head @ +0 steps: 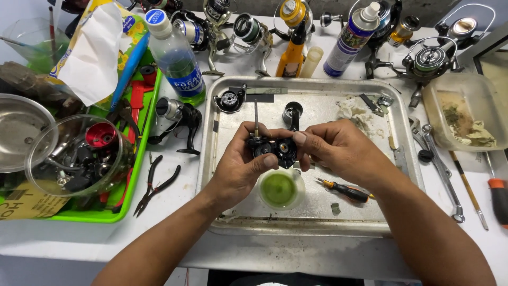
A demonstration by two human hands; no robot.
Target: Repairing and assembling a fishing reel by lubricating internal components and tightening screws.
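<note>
A white bench (174, 196) fills the frame, and at its centre lies a large, shallow, scuffed metal tray (402, 159). In the left of the frame sits a bright green plastic tray (138, 159) crowded with parts, a clear round plastic bowl (39, 153) among them. Above the middle of the metal tray the left hand (241, 164) and the right hand (338, 148) meet on a small black fishing-reel body with a thin metal shaft (276, 148) standing up from its left end. The left fingers (267, 161) are curled closed around the reel body's left side, thumb pressed on its front; the right fingers (300, 139) are pinched on its right side, thumb on top. Just below the hands, on the metal tray, stands a small round tub of green grease (279, 189). To its right lies a small orange-and-black screwdriver (346, 190), and black-handled pliers (156, 188) lie on the bench at lower left.
</note>
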